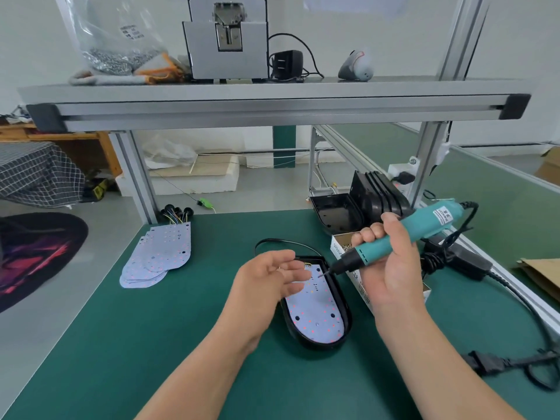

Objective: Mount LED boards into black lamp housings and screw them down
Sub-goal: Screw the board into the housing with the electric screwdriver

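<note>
Right hand [391,268] grips the electric screwdriver [403,237], bit pointing left at the far end of the LED board [315,313], which sits lengthwise in its black housing [348,315]. Left hand [266,280] is loose and empty, hovering over that same end.

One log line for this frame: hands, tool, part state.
left hand: open, above LED board | right hand: grips teal screwdriver, bit near board's far end | board: seated in black housing

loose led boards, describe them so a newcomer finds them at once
On the green mat, look left of the black housing near its middle. The loose boards lie fanned in a pale stack by the frame's left post; unlike the board in the housing, they sit bare on the mat.
</note>
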`<state>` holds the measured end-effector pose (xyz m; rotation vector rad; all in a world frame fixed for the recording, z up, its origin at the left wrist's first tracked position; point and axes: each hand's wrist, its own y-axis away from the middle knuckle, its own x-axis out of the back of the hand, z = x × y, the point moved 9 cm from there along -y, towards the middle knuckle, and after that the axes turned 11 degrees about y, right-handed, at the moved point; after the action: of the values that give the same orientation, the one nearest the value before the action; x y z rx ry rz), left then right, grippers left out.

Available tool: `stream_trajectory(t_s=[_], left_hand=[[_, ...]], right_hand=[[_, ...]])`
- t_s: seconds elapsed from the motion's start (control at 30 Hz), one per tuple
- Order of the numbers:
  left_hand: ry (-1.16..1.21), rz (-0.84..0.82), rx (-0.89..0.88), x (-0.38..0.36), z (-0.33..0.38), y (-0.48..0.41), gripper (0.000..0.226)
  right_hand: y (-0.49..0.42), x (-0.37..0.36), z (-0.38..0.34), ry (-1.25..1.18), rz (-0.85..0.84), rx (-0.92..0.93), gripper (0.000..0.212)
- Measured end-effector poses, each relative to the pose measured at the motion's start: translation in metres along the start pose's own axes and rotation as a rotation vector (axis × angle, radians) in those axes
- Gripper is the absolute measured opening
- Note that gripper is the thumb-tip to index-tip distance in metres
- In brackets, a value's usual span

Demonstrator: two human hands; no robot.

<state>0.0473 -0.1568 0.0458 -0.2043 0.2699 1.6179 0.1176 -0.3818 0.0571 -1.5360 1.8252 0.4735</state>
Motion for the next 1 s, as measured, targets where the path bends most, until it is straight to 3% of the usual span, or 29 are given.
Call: stream_trajectory(t_s=[0.1,0.2,0.4,0.6,0.73,1.0], left_hand=[[0.214,-0.011,0.063,0.001,-0.004,-0.001,0.022],[0.239,-0.019,0.094,-0.002,-0.007,0.002,0.016],[0.24,-0.068,0.146,-0.007,-0.013,0.004,0.022],[0.571,-0.183,0.279,-0.017,-0.019,0.004,0.029],[0.548,-0.218,0.298,-0.019,-0.02,0.006,0.034],[0.308,-0.162,0.226,-0.013,-0.021,0.007,0.021]], right_hand=[[0.002,-0.007,-0.002,-0.013,-0.027,-0.005,0.015],[0.006,-0.015,-0.006,-0.045,-0.044,-0.009,0.016],[0.013,-0.028,-0.017,-0.114,-0.098,0.003,0.011],[0.016,-0.031,-0.022,-0.133,-0.086,0.016,0.008],[0.015,-0.03,-0.022,-0.14,-0.078,0.013,0.009],[0.018,-0.034,-0.019,-0.138,-0.105,0.004,0.01]])
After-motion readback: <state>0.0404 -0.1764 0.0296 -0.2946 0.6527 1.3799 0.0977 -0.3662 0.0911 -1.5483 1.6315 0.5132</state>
